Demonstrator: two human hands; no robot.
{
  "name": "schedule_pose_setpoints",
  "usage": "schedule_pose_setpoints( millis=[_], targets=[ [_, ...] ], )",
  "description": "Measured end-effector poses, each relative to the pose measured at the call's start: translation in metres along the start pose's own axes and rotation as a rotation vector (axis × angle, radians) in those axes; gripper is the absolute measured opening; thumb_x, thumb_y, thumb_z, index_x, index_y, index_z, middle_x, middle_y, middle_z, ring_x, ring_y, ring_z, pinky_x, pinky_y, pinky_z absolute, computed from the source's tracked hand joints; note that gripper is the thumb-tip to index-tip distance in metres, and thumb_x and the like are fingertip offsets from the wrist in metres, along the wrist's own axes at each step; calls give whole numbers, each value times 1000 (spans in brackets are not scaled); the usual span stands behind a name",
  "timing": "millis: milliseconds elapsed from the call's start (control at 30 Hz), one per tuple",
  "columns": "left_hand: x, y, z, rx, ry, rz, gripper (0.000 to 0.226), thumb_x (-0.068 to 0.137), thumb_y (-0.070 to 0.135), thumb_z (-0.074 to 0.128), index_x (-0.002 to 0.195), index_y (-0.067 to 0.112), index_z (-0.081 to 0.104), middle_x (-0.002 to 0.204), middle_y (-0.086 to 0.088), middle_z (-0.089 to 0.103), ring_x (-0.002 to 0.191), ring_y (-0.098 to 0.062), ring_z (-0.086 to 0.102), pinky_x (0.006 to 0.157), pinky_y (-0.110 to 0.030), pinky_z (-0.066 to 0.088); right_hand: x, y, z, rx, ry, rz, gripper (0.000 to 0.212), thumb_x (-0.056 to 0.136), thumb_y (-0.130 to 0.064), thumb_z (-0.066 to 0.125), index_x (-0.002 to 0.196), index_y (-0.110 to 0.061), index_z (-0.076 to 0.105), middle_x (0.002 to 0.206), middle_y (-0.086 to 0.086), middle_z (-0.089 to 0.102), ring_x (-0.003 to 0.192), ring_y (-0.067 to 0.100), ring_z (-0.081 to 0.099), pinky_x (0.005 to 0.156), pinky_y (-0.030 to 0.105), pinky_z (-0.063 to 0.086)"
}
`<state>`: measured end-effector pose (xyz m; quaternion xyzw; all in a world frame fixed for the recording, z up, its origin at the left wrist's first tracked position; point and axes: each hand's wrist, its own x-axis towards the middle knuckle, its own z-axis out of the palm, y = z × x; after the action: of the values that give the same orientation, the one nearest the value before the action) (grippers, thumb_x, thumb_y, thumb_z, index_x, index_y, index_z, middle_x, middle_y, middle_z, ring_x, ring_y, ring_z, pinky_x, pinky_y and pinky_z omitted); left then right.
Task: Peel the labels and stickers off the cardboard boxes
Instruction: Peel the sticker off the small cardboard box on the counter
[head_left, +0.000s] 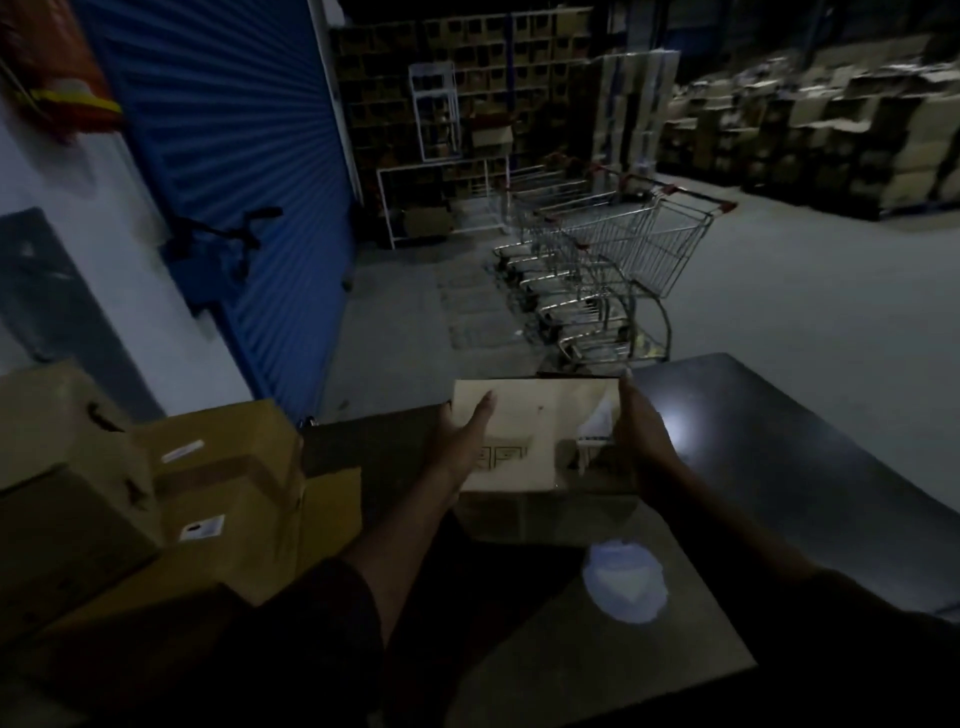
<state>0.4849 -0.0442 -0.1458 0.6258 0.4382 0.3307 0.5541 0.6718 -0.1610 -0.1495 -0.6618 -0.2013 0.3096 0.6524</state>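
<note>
I hold a small cardboard box (540, 431) over the dark table, its top face towards me. My left hand (462, 447) grips its left side, thumb lying on top. My right hand (636, 441) grips the right side. A white label (597, 431) on the box's right part is partly lifted and curled up, just beside my right fingers. Black printed symbols show on the box near my left hand. More cardboard boxes (228, 467) with white stickers (202, 527) are stacked at the left.
The dark table (779, 467) reaches right and towards me, with a pale crumpled patch (623, 579) lying on it. Nested shopping trolleys (597, 260) stand beyond the table. A blue roller shutter (234, 130) is at the left; shelves and stacks of boxes fill the back.
</note>
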Motion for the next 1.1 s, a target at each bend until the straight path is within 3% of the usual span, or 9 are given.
schedule_pose_setpoints(
  millis=[133,267,433,533,600,733,867,1000,1100],
  targets=[
    [24,-2,51,18,35,-146,74,68,80,60,121,28,52,113,0,65,98,-21,64,81,-43,57,39,-12,-33,-74,-30,-58,46,97,-64,38,95,-26,63,96,1,67,90,20,64,84,41,54],
    [38,-2,84,-14,131,-155,54,87,64,57,123,25,48,111,-3,63,93,-19,61,64,-30,48,77,0,-55,-115,-58,-77,77,86,-78,41,111,-9,64,96,8,71,86,24,69,71,39,57],
    [57,-11,102,-78,314,2,40,87,62,58,107,27,55,103,-2,68,91,-20,65,74,-39,55,100,4,-73,25,22,-48,54,97,-56,47,108,-4,55,90,11,63,74,23,64,59,38,59],
    [68,-18,106,-170,432,9,30,93,49,57,95,20,52,88,0,59,86,-20,57,71,-35,48,111,18,-82,27,98,-29,52,90,-65,50,101,-14,53,92,10,58,89,31,60,71,42,53],
    [73,-30,106,-142,454,-69,37,94,51,54,101,15,51,87,1,55,82,-19,53,65,-31,44,114,35,-86,-90,85,-4,62,80,-73,55,95,-13,55,89,11,60,84,28,61,67,37,51],
    [73,-72,101,-15,286,-219,42,88,46,67,119,21,55,114,-6,63,96,-22,62,79,-38,54,127,80,-90,-372,-62,108,73,58,-60,84,111,-18,56,113,6,60,95,20,63,70,40,60],
    [63,-116,101,170,54,-333,52,85,28,74,131,14,54,123,-6,64,106,-26,63,90,-40,54,127,107,-82,-593,-219,293,64,72,-17,84,127,-12,51,119,11,58,99,25,63,63,30,55],
    [60,-136,77,338,79,-352,28,90,40,67,99,13,65,93,-5,66,83,-21,61,69,-27,44,120,118,-87,-625,-129,389,61,71,-43,84,117,-9,60,96,9,70,79,23,71,59,35,60],
    [66,-148,58,420,-22,-427,47,87,57,62,72,13,61,75,-6,63,67,-20,58,64,-28,42,105,113,-87,-631,-177,497,50,78,-55,74,95,-9,66,85,11,71,75,22,71,69,39,61]
  ],
)
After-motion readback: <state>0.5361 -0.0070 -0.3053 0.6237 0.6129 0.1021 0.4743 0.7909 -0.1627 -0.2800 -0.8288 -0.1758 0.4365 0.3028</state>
